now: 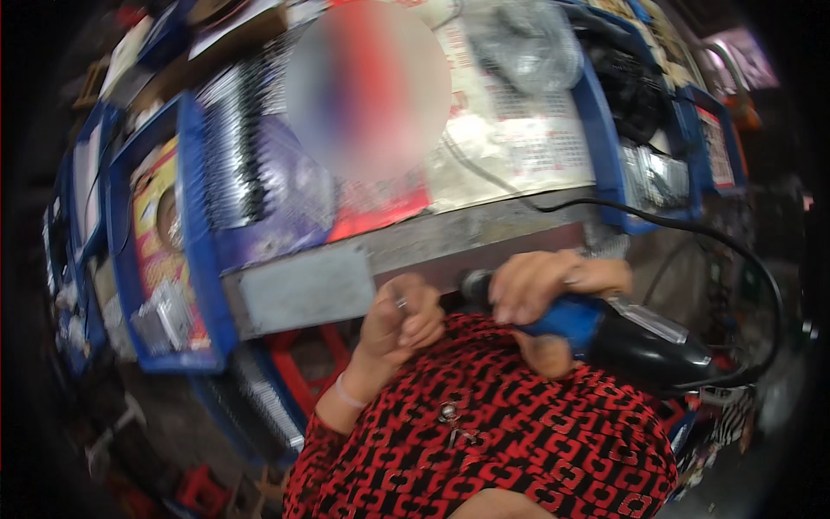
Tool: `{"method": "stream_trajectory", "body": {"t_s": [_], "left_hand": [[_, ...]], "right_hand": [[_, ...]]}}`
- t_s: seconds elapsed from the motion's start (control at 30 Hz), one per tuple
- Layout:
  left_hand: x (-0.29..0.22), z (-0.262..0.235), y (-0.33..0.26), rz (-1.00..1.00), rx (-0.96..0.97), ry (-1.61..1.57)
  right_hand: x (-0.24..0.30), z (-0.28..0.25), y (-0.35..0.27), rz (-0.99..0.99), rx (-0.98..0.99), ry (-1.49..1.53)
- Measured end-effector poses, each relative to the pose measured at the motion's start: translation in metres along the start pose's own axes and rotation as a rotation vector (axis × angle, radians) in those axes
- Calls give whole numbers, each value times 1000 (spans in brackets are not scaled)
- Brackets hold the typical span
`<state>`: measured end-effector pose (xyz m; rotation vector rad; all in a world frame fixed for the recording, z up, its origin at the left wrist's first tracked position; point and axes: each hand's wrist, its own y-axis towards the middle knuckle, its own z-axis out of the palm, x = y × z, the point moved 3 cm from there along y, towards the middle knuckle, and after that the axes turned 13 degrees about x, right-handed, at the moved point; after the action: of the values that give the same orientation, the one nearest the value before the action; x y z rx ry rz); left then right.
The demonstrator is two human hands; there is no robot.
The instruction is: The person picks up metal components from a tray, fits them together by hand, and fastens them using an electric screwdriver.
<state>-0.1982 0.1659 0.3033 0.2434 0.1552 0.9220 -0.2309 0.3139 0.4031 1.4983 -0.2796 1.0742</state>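
My right hand point(553, 281) is wrapped round a blue-and-black corded electric screwdriver point(644, 342). Its dark nose points left, toward my other hand, and its body slants down to the right in front of my patterned red-and-black top. A short gap to the left of the nose, my left hand point(405, 318) is closed with curled fingers. A small shiny spot shows at its fingers, too blurred to name. Both hands are just off the near edge of the workbench point(406, 246). From the tool's rear end a black cord point(769, 285) loops up and back over the bench.
Blue bins point(220, 285) stand at the left, one with clear plastic bags. Rows of shiny metal parts point(233, 147) lie beside them. Printed sheets point(536, 138) cover the bench, with a clear plastic bag point(527, 48) on top. Another blue bin point(609, 164) holds black parts. A red stool point(303, 368) sits below.
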Motion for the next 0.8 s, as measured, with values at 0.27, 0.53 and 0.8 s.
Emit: {"method": "stream_trajectory", "body": {"t_s": [0.27,0.53,0.8], "left_hand": [[5,-11,-9,26,-29,-120],[4,-14,-16,5,-192,-78],[1,-12,-16,-24,-234,16]], "right_hand": [[11,3,-3,-54,3,93],[31,27,22,-184,-53,111],[18,33,26,-76,127,108]]}}
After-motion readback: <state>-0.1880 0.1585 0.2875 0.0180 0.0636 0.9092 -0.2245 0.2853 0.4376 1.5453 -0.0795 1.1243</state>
